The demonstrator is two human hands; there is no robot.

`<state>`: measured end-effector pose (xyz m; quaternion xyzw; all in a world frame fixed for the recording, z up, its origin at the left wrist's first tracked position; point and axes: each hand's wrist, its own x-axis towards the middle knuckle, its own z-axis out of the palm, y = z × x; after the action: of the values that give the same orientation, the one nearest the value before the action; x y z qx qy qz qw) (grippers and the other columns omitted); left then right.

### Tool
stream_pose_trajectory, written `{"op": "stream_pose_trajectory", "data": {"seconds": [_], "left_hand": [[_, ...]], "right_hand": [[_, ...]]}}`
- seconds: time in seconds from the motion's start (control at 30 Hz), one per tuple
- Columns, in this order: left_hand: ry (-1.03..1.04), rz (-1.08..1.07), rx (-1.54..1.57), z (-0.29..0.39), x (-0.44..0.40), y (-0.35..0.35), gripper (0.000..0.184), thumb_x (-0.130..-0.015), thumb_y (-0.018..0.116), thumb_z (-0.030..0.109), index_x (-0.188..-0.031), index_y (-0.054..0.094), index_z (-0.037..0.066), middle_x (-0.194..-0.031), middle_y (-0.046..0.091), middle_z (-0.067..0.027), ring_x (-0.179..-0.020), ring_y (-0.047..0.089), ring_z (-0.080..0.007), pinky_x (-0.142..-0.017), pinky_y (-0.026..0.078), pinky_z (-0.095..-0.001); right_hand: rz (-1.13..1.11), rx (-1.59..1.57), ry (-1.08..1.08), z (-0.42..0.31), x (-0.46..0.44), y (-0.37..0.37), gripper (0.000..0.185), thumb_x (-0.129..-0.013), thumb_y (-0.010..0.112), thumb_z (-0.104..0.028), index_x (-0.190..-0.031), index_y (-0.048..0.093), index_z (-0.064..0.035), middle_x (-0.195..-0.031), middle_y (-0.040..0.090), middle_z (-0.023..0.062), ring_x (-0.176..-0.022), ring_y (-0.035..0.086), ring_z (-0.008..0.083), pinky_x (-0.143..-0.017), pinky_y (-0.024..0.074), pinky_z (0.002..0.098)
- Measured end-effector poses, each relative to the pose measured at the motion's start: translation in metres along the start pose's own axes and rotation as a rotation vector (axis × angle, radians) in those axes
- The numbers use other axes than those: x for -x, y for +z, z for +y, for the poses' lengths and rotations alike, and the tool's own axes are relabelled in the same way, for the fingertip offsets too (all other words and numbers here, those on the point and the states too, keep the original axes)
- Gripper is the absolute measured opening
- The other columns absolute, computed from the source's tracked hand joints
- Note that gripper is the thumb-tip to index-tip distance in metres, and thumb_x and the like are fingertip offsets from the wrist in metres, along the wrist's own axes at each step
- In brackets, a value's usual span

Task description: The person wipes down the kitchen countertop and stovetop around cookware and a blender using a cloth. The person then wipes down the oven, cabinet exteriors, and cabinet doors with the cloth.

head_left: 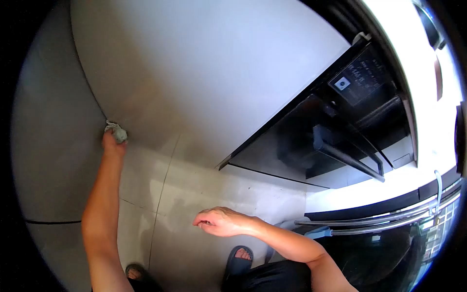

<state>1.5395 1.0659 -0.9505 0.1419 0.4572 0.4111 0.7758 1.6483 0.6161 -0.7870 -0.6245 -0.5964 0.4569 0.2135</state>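
My left hand (pixel 115 142) is closed on a crumpled pale cloth (pixel 116 131), pressed at the lower corner where a grey panel (pixel 53 131) meets a large light panel (pixel 194 63). Below the light panel, my right hand (pixel 216 221) hangs over the tiled floor (pixel 185 190) with its fingers curled in. Nothing shows in it, and it touches none of the surfaces around it.
A black appliance with a bar handle (pixel 348 158) stands at the right. Metal rails (pixel 369 228) and a blue-grey handle (pixel 318 232) lie at the lower right. My sandalled foot (pixel 240 258) is on the floor, which has damp-looking patches.
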Motion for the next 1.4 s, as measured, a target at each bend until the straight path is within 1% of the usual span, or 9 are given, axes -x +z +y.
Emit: {"op": "stream_pose_trajectory", "data": {"seconds": [0.07, 0.17, 0.27, 0.4, 0.67, 0.83, 1.0, 1.1, 1.4], "left_hand": [[0.039, 0.04, 0.038, 0.006, -0.018, 0.002, 0.027, -0.1, 0.05, 0.024, -0.123, 0.061, 0.014, -0.117, 0.065, -0.0003, -0.105, 0.061, -0.0203, -0.087, 0.047, -0.0423], [0.088, -0.002, 0.106, 0.015, -0.008, 0.008, 0.029, -0.098, 0.056, 0.022, -0.125, 0.06, 0.013, -0.118, 0.064, -0.0013, -0.106, 0.061, -0.0205, -0.089, 0.047, -0.0423], [0.127, 0.093, 0.058, 0.035, 0.051, 0.037, 0.033, -0.094, 0.062, 0.02, -0.126, 0.06, 0.011, -0.119, 0.064, -0.0026, -0.108, 0.06, -0.0216, -0.091, 0.045, -0.042], [0.247, 0.082, 0.004, 0.071, 0.111, 0.072, 0.037, -0.092, 0.065, 0.02, -0.127, 0.059, 0.009, -0.121, 0.063, -0.004, -0.11, 0.06, -0.0217, -0.093, 0.045, -0.0398], [0.458, -0.209, 0.069, 0.132, 0.196, 0.133, 0.047, -0.086, 0.075, 0.013, -0.128, 0.057, 0.004, -0.124, 0.062, -0.0062, -0.115, 0.058, -0.0205, -0.099, 0.043, -0.0358], [0.605, -0.281, 0.092, 0.149, 0.237, 0.159, 0.046, -0.084, 0.076, 0.012, -0.125, 0.058, 0.001, -0.122, 0.063, -0.0085, -0.111, 0.061, -0.0203, -0.095, 0.046, -0.0324], [0.865, -0.191, -0.159, 0.156, 0.23, 0.163, 0.043, -0.084, 0.076, 0.016, -0.121, 0.061, -0.001, -0.115, 0.066, -0.0091, -0.104, 0.063, -0.0187, -0.093, 0.048, -0.0312], [0.858, -0.1, -0.218, 0.157, 0.246, 0.17, 0.041, -0.085, 0.075, 0.017, -0.12, 0.063, 0.0, -0.116, 0.066, -0.0093, -0.105, 0.062, -0.0186, -0.093, 0.047, -0.0312], [1.085, -0.148, -0.289, 0.182, 0.251, 0.189, 0.042, -0.089, 0.071, 0.023, -0.123, 0.064, -0.002, -0.119, 0.066, -0.0106, -0.108, 0.062, -0.0196, -0.096, 0.046, -0.0316]], "right_hand": [[0.005, 0.012, 0.005, -0.005, -0.005, 0.0, 0.025, -0.096, 0.05, -0.016, -0.114, 0.063, -0.0019, -0.102, 0.069, 0.0169, -0.09, 0.067, 0.0319, -0.08, 0.0519, 0.0417], [-0.003, 0.026, -0.011, -0.006, -0.01, 0.009, 0.025, -0.096, 0.051, -0.016, -0.113, 0.063, -0.0018, -0.1, 0.07, 0.0171, -0.089, 0.067, 0.0319, -0.079, 0.0518, 0.0415], [-0.02, 0.048, -0.008, -0.01, -0.014, 0.015, 0.025, -0.096, 0.051, -0.015, -0.113, 0.064, -0.0016, -0.099, 0.07, 0.0174, -0.089, 0.067, 0.032, -0.079, 0.0518, 0.0416], [-0.028, 0.058, -0.015, -0.013, -0.017, 0.021, 0.026, -0.096, 0.05, -0.016, -0.112, 0.064, -0.001, -0.1, 0.07, 0.0186, -0.09, 0.068, 0.0334, -0.079, 0.0517, 0.0424], [-0.048, 0.093, 0.002, -0.021, -0.025, 0.023, 0.027, -0.096, 0.05, -0.017, -0.112, 0.064, -0.0009, -0.1, 0.07, 0.0199, -0.092, 0.068, 0.0357, -0.081, 0.0517, 0.0437], [-0.036, 0.11, -0.006, -0.025, -0.022, 0.026, 0.027, -0.096, 0.05, -0.017, -0.112, 0.065, -0.0011, -0.101, 0.07, 0.0202, -0.094, 0.067, 0.0361, -0.083, 0.0515, 0.0441], [0.006, 0.095, -0.005, -0.027, -0.018, 0.027, 0.026, -0.094, 0.052, -0.02, -0.106, 0.067, -0.0029, -0.101, 0.07, 0.02, -0.098, 0.067, 0.0371, -0.086, 0.0514, 0.0465], [-0.005, 0.095, -0.027, -0.031, -0.016, 0.026, 0.026, -0.095, 0.051, -0.017, -0.11, 0.065, -0.0014, -0.102, 0.07, 0.0199, -0.097, 0.066, 0.037, -0.085, 0.0508, 0.0463], [-0.023, 0.077, -0.023, -0.025, -0.008, 0.028, 0.024, -0.094, 0.052, -0.018, -0.107, 0.065, -0.0026, -0.101, 0.07, 0.0186, -0.096, 0.067, 0.0369, -0.083, 0.0512, 0.0462]]}}
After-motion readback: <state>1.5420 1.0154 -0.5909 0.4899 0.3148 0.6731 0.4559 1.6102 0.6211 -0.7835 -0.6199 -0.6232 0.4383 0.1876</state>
